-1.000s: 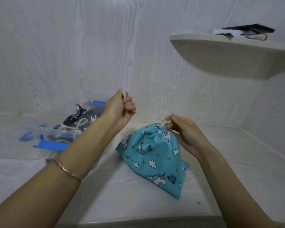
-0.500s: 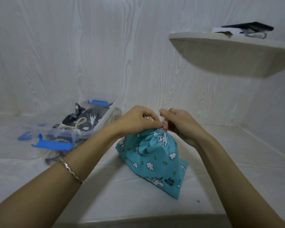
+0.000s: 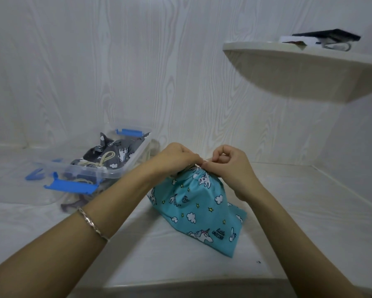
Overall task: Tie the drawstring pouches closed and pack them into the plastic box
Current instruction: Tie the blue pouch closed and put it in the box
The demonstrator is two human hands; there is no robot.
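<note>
Now the hands have come together. A second ago my view showed them drawn apart, the left one raised toward 10 o'clock with the cord stretched between them. At this moment the left hand (image 3: 176, 157) and the right hand (image 3: 230, 166) meet fingertip to fingertip on the gathered neck of the teal pouch (image 3: 202, 209). Both have their fingers curled in and pinched on that bunched top. Whether the cord itself lies between the fingertips I cannot tell, as the knuckles hide it.

The teal pouch stands on the white surface just past the centre of my view, toward 4 o'clock, with its mouth puckered tight and its body slumped toward me. I read this as the cinching pull finished and the knot now being worked.

The plastic box (image 3: 124, 172) sits open at about 9 o'clock from the pouch, near it but not touching, with its blue latches folded out. A grey pouch (image 3: 114, 153) already lies inside it with a cord looped on top. Once this knot holds, the teal pouch needs only a short carry toward 9 o'clock to join it.
</note>
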